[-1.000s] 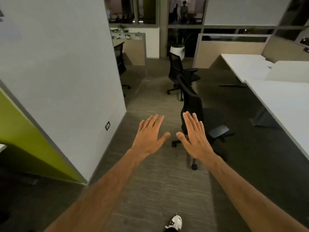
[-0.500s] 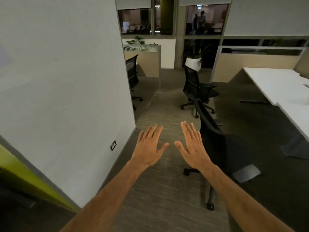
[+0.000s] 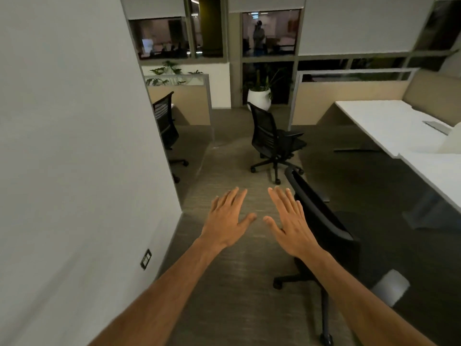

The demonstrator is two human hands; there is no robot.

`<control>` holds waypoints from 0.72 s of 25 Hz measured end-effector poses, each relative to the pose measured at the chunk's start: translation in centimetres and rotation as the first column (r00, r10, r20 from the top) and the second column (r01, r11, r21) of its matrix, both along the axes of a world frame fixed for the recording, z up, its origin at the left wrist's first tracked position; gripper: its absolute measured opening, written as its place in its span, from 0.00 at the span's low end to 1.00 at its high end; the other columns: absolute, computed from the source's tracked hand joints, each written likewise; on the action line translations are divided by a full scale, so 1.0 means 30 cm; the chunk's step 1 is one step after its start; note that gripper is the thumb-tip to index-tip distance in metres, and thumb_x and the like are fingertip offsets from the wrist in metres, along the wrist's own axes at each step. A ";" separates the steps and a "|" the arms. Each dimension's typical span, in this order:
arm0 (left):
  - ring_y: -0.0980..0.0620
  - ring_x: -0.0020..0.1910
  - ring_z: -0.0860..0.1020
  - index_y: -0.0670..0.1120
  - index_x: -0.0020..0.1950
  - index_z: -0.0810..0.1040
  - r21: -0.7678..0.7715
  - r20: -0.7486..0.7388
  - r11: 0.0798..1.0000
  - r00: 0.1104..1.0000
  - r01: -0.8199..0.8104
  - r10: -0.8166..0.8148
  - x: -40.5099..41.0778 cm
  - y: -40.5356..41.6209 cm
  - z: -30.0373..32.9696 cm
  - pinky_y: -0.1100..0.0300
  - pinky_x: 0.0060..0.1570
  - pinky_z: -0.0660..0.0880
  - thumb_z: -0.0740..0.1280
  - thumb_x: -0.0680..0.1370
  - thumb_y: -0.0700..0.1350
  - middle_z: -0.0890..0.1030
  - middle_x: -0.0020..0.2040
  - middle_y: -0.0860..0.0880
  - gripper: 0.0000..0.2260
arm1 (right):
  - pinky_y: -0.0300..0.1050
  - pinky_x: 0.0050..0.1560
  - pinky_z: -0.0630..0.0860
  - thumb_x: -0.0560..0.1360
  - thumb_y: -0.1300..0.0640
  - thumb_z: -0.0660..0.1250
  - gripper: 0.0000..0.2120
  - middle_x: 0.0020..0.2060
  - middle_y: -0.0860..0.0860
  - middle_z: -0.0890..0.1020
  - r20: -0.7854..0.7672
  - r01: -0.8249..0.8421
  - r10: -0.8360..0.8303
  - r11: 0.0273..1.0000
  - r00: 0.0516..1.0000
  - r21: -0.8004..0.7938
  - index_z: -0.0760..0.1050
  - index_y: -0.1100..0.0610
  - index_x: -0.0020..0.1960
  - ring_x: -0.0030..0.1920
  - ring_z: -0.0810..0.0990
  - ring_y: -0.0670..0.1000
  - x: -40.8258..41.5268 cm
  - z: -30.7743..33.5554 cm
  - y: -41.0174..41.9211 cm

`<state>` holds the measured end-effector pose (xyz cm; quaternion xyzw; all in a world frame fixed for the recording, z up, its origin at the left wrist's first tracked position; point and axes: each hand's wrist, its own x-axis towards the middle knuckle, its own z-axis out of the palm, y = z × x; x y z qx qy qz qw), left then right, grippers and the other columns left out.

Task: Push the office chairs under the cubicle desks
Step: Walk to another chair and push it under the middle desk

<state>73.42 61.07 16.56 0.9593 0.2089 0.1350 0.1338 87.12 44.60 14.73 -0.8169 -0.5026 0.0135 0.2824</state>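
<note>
A black office chair (image 3: 326, 228) stands in the aisle just right of my hands, its back towards me and its seat facing the long white desks (image 3: 404, 136) on the right. My right hand (image 3: 290, 222) is flat with fingers spread, close beside the chair's backrest edge; I cannot tell if it touches. My left hand (image 3: 228, 219) is flat and empty over the carpet. A second black chair (image 3: 272, 141) stands farther down the aisle, out from the desks. A third chair (image 3: 166, 126) sits at a cubicle on the left, partly hidden by the wall.
A large white wall (image 3: 74, 146) closes off the left side, with an outlet plate (image 3: 146, 258) low down. A white planter (image 3: 259, 98) stands at the aisle's end by beige partitions (image 3: 349, 103). A person's reflection shows in the far windows.
I have moved forward along the aisle. The nearest chair is now closer and lower right in view, and both hands stay open in front of me.
</note>
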 end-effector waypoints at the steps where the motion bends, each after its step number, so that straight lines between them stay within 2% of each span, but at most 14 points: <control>1: 0.50 0.82 0.50 0.53 0.83 0.50 0.000 -0.001 1.000 1.000 0.031 -0.031 0.057 0.055 0.011 0.48 0.79 0.45 0.51 0.82 0.67 0.52 0.84 0.49 0.34 | 0.54 0.78 0.37 0.81 0.31 0.48 0.34 0.81 0.42 0.40 0.002 0.024 -0.024 1.000 1.000 0.017 0.38 0.39 0.81 0.80 0.33 0.46 0.039 0.001 0.039; 7: 0.51 0.82 0.48 0.54 0.83 0.48 -0.009 -0.046 0.979 0.978 0.202 -0.202 0.393 0.247 0.045 0.45 0.80 0.44 0.52 0.82 0.67 0.50 0.84 0.50 0.33 | 0.56 0.79 0.39 0.79 0.29 0.47 0.35 0.82 0.43 0.42 -0.048 0.196 -0.193 0.978 0.980 0.065 0.40 0.39 0.81 0.80 0.34 0.44 0.299 0.020 0.158; 11: 0.52 0.82 0.48 0.54 0.83 0.49 -0.013 -0.029 0.961 0.961 0.276 -0.276 0.626 0.304 0.043 0.48 0.80 0.43 0.53 0.83 0.66 0.51 0.84 0.50 0.32 | 0.59 0.80 0.41 0.81 0.32 0.49 0.34 0.82 0.44 0.43 -0.037 0.244 -0.243 0.969 0.969 0.027 0.41 0.40 0.82 0.81 0.35 0.46 0.486 0.028 0.182; 18: 0.51 0.82 0.50 0.53 0.83 0.52 -0.021 -0.033 0.888 0.888 0.459 -0.460 1.060 0.326 0.011 0.48 0.79 0.44 0.55 0.83 0.64 0.54 0.83 0.49 0.32 | 0.56 0.80 0.40 0.82 0.36 0.53 0.34 0.82 0.43 0.42 -0.061 0.405 -0.405 0.914 0.912 -0.017 0.40 0.40 0.82 0.80 0.35 0.45 0.768 0.001 0.198</control>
